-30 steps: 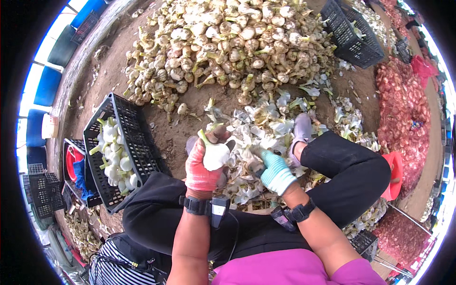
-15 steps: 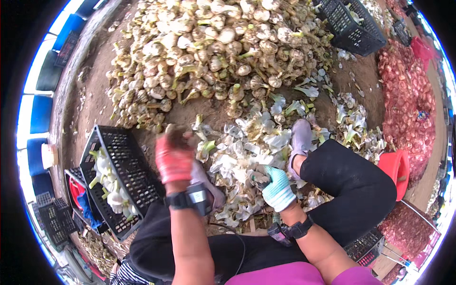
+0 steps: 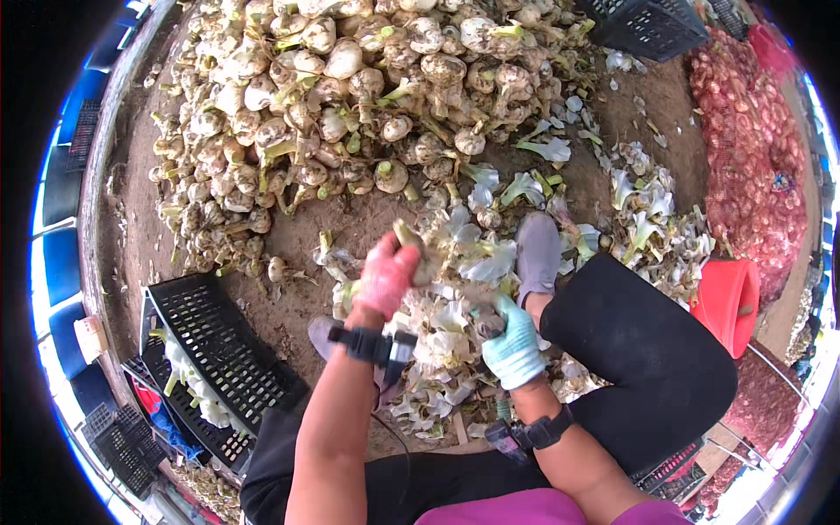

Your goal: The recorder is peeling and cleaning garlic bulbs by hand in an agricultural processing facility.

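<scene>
pinkish-red left glove [image 3: 385, 278], pale mint right glove [image 3: 514, 352], creamy garlic bulbs [image 3: 332, 124] smudged brown, black crate [image 3: 214, 337], red bucket [image 3: 728, 302], grey-mauve shoe [image 3: 536, 249]

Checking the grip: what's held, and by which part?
The red-gloved left hand holds a pale round garlic bulb, apparently by its body, yellowish stalk protruding; contact is blurred. Mint-gloved right hand: cannot tell.

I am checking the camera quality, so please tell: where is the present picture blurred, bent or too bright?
Head view: the garlic bulb in the left hand looks blurred; same view: the ledge at far left curves; same view: white glare along both side rims.
</scene>
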`<state>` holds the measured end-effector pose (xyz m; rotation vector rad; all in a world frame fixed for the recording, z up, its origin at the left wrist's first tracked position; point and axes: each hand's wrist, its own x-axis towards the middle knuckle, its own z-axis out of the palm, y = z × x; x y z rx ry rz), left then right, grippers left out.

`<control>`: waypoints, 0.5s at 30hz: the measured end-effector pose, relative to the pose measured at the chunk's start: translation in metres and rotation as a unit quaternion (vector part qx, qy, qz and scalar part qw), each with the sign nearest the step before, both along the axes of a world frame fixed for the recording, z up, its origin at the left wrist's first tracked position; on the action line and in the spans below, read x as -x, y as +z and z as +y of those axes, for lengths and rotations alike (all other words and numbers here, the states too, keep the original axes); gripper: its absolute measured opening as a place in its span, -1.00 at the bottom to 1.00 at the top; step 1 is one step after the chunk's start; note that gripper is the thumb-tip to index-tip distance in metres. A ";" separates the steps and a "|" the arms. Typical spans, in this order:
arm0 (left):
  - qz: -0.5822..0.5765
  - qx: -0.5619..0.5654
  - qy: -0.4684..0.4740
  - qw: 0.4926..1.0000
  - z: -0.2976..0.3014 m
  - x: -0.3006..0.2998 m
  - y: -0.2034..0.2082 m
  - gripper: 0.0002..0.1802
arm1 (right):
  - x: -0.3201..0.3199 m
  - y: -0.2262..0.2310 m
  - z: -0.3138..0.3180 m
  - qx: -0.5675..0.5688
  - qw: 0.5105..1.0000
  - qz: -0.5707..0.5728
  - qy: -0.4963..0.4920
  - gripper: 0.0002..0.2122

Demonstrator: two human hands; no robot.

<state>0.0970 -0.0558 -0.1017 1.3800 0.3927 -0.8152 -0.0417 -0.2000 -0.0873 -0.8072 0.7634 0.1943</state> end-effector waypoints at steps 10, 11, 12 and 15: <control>-0.323 -0.206 -0.200 0.902 0.017 0.124 0.124 -0.30 | 0.017 0.072 0.025 0.537 0.774 -0.173 0.285 -0.82; -0.293 -0.178 -0.195 0.919 0.024 0.127 0.130 -0.29 | 0.017 0.084 0.027 0.499 0.788 -0.175 0.316 -0.83; -0.289 -0.144 -0.180 0.929 0.031 0.132 0.132 -0.29 | 0.015 0.103 0.028 0.460 0.799 -0.173 0.347 -0.83; -0.172 -0.058 -0.142 0.973 0.046 0.143 0.156 -0.28 | 0.021 0.121 0.035 0.451 0.770 -0.209 0.401 -0.87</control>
